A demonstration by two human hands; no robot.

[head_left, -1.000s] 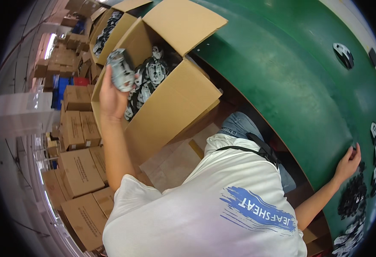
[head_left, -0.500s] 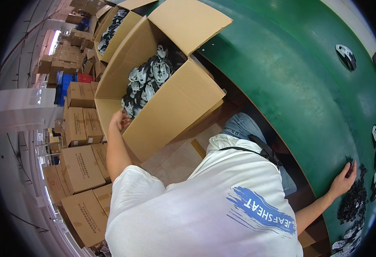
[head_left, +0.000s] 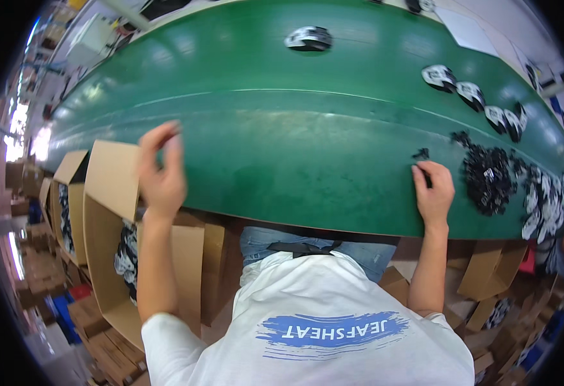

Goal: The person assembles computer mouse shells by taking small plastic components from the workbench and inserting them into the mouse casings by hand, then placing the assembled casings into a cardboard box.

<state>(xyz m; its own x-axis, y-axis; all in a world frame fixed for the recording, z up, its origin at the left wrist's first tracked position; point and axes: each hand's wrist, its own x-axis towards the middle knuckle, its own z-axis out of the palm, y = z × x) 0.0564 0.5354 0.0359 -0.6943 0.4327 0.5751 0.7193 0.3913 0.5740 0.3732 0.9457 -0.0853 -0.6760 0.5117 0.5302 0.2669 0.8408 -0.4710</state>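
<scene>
Open brown carton (head_left: 111, 257) of black-and-white packets sits below worktop edge, at my left. Left hand (head_left: 161, 174) raised above it, fingers loosely spread, empty. Right hand (head_left: 434, 193) flat on green worktop (head_left: 282, 128), touching small black pieces (head_left: 488, 180). More stacked cartons (head_left: 37, 257) at far left.

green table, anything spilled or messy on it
Nothing looks spilled. A loose heap of small black parts lies on the green table beside the right hand; the left hand is empty.

Bare green belt (head_left: 282, 141) between hands.
</scene>
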